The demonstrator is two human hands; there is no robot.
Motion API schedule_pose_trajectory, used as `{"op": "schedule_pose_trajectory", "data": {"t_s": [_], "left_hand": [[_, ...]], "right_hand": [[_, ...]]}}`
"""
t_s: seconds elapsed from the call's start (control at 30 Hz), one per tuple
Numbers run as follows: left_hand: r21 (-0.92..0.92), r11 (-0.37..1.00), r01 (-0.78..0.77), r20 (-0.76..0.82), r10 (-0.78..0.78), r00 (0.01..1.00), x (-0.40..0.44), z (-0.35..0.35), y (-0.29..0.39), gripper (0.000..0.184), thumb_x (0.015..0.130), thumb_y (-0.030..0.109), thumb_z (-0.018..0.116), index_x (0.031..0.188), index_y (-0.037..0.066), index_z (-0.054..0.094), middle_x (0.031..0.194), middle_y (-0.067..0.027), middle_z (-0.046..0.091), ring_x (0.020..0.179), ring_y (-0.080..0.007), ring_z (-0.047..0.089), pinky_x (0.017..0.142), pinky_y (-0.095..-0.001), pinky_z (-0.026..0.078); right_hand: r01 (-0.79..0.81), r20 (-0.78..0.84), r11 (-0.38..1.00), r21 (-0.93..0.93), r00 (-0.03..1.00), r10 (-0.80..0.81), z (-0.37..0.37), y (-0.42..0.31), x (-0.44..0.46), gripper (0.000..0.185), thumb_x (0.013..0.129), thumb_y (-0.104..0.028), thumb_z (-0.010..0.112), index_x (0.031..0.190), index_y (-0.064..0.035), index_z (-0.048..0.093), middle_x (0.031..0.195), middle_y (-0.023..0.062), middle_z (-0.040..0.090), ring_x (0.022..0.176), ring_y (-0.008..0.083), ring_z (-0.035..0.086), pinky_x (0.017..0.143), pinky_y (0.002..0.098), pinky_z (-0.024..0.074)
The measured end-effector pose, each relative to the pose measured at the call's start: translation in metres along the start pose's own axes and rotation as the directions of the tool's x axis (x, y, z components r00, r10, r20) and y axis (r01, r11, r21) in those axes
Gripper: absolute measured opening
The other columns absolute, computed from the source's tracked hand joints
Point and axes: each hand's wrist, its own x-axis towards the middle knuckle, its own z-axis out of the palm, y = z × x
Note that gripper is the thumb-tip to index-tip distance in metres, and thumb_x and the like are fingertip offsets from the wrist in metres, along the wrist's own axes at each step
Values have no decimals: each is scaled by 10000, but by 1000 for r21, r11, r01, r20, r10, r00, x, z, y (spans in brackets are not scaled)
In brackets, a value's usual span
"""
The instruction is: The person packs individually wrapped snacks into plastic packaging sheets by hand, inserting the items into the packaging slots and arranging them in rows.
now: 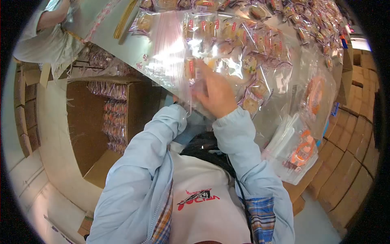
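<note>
My right hand is over the near edge of the table, its thumb and fingers curled around a wrapped pastry at the left end of a row. Glare and clear plastic partly blur the fingertips. Around it, a large clear plastic bag lies with rows of wrapped pastries in and under it; I cannot tell which. My left hand is almost wholly hidden beyond its sleeve, by the table edge and the bag's hanging left side. Only a sliver of skin shows, with the fingers out of sight.
Loose wrapped pastries are heaped at the far right. Flat printed bags lie at the right edge. An open carton with packed pastries stands lower left. Another person's arm is at upper left; stacked cartons stand right.
</note>
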Motion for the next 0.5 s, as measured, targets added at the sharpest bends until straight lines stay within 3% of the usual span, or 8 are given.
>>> {"op": "schedule_pose_trajectory", "data": {"t_s": [0.03,0.1,0.17,0.23,0.33,0.43,0.5], "left_hand": [[3,1000,3,2,-3,1000,0,-1,1,493,984,344,575,1377,46,570,1391,-130,576,1254,-299,539,1063,-457,402],[12,1000,8,4,-8,1000,-1,-6,3,481,981,331,582,1366,42,578,1375,-131,585,1238,-297,549,1053,-454,410],[15,1000,10,5,-10,1000,1,-11,4,469,978,318,589,1355,39,586,1358,-131,595,1222,-295,558,1043,-451,419],[16,1000,13,12,-14,1000,4,-15,6,457,975,304,595,1344,35,594,1342,-132,604,1207,-292,567,1033,-447,427],[19,1000,16,24,-17,1000,5,-18,8,439,971,284,606,1328,30,605,1317,-133,618,1183,-289,581,1019,-442,440],[19,1000,14,25,-14,1000,4,-20,9,420,966,264,616,1311,24,617,1292,-134,632,1160,-286,595,1004,-437,453],[21,1000,15,22,-15,1000,3,-20,9,408,963,251,623,1301,21,624,1275,-135,642,1144,-283,604,994,-434,461]], "right_hand": [[79,-14,997,-24,997,-79,-2,0,-2,708,820,-140,762,1482,-54,524,1415,225,582,1250,428,565,1031,468,473],[71,-72,943,-326,992,-99,-16,6,-15,740,799,-149,782,1478,-25,516,1428,229,576,1293,431,537,1068,481,440],[-27,-212,855,-518,972,-98,-30,17,-21,754,776,-168,807,1456,-9,524,1420,229,577,1291,430,533,1075,500,429],[-226,-450,785,-577,890,-75,-41,27,-17,750,751,-197,836,1416,-6,549,1391,225,587,1244,423,553,1051,525,441],[-281,-475,864,-418,878,56,-47,51,-11,702,724,-192,849,1356,-25,592,1355,217,608,1214,403,568,1021,515,456],[-198,-460,963,-181,883,94,-51,38,-12,667,718,-208,870,1311,-50,611,1257,200,634,1202,395,573,984,505,471],[-229,-500,951,-206,860,99,-44,17,-16,690,713,-222,887,1320,-61,603,1231,187,628,1205,393,573,968,494,479]]}}
